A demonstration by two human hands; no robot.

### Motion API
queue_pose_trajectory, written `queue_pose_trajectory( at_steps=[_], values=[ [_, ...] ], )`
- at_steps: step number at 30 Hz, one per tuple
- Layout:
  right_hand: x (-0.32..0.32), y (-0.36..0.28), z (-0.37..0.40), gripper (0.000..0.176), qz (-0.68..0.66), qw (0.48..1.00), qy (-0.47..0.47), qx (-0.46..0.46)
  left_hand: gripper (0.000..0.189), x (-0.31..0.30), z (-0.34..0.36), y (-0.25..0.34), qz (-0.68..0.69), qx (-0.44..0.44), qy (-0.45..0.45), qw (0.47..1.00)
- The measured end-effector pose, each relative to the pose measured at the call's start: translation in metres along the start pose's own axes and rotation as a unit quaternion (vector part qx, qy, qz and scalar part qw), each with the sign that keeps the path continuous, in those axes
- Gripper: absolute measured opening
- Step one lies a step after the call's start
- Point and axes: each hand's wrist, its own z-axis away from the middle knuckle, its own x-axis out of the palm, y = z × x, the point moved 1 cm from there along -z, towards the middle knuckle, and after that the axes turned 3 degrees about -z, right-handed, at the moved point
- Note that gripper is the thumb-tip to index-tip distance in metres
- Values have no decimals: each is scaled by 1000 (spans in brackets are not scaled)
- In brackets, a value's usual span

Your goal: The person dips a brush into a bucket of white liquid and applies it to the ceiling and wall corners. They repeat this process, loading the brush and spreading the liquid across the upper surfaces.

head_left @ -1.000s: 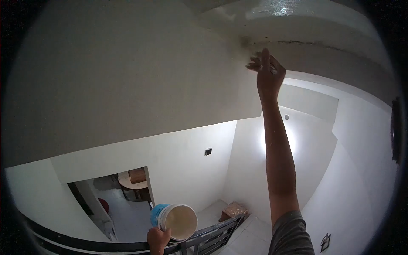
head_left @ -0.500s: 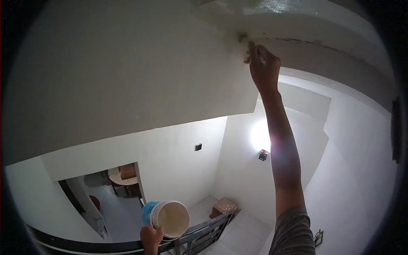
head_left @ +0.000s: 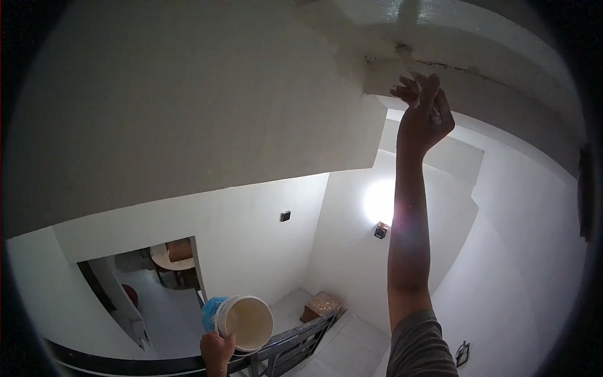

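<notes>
Raised overhead, my right hand (head_left: 426,122) is closed around a paintbrush (head_left: 406,60), its bristles up at the ceiling beam (head_left: 461,88) beside a dark crack (head_left: 440,64). Most of the brush handle is hidden in the fingers. Low in the view, my left hand (head_left: 217,349) grips the near side of a white and blue plastic bucket (head_left: 220,309). The bucket tilts with its mouth towards me and shows a pale cream inside. It overlaps the dark railing behind it.
A dark metal railing (head_left: 295,342) crosses below the bucket. Lower down are a tiled floor (head_left: 348,345) and a brown box (head_left: 321,306). A lit wall lamp (head_left: 380,230) shines beside my right forearm. Through a doorway, a round table (head_left: 164,259) shows at left.
My right hand and the brush have moved right along the beam and slightly down. The bucket in my left hand has shifted slightly left in view, with the whole scene.
</notes>
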Motion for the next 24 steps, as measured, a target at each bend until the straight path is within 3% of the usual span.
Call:
queue_pose_trajectory(
  at_steps=[4,6,10,13,20,24],
  values=[
    [-9,-14,-9,38,16,999,-6,40,41,-10,2,9,11,-16,-19,1000],
    [-14,-12,-12,38,-10,991,-43,123,41,-18,5,14,20,-12,-26,999],
    [-14,-2,-18,37,14,992,-50,118,38,-12,5,9,-1,20,-17,1000],
    [-17,6,-29,38,-46,995,-52,72,38,-14,7,10,-9,19,4,1000],
    [-18,6,-22,35,25,997,-42,61,40,-11,8,8,-3,-27,-32,999],
    [-19,8,-19,37,71,996,-53,29,39,-15,13,11,-21,15,1,1000]
  ],
)
